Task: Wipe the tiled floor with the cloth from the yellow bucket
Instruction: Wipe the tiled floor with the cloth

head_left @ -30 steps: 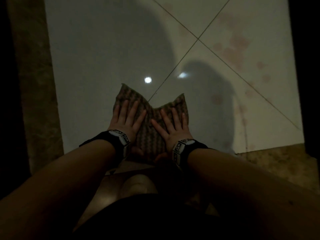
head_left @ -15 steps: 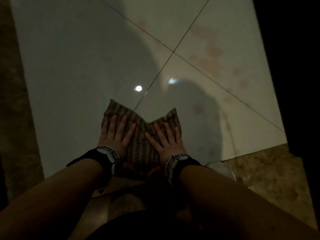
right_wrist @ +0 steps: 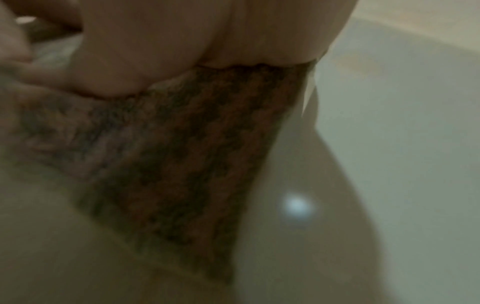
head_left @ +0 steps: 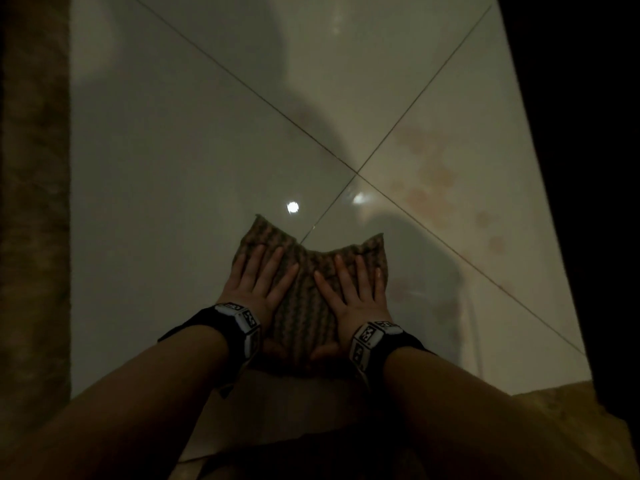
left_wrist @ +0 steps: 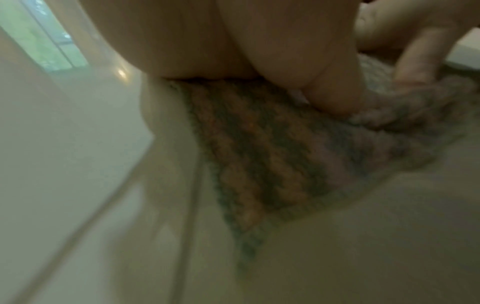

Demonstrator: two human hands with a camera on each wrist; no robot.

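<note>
From the head view, the cloth lies on the tiled floor, just short of the point where four tiles meet. The left hand and the right hand lie flat on it side by side, fingers straight and spread, pressing down without gripping. Its two far corners stick out past the fingertips. Pale tile stretches ahead and to the left; a brown mottled border runs down the left edge and another patch sits at the lower right. Faint reddish stains mark the tile ahead on the right. The right side of the picture is black and unreadable.

In the left wrist view, blurred, the palm sits on the striped cloth, with a grout line just beside its edge.

The right wrist view, also blurred, shows the cloth under the palm, bare glossy tile to its right; the fingers are cut off.
</note>
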